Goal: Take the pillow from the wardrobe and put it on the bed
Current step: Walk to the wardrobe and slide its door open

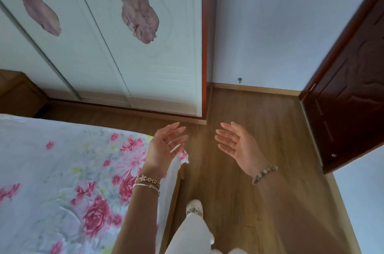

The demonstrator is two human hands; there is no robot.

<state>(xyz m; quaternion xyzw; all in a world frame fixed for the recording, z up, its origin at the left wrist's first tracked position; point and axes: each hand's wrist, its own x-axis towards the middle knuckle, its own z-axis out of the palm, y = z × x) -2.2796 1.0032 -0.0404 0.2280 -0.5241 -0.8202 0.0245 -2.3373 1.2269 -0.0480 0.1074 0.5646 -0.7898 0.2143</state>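
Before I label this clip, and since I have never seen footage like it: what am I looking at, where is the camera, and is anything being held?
This is one picture from a wide-angle camera worn on a person's head, looking forward and down. There is no machine; the two hands are the person's own. The left hand and the right hand are raised, open and empty. At the left is the bed with a flowered sheet. Ahead stands the wardrobe, its sliding doors shut. No pillow is visible. A dark wooden door stands at the right, above a wood floor.
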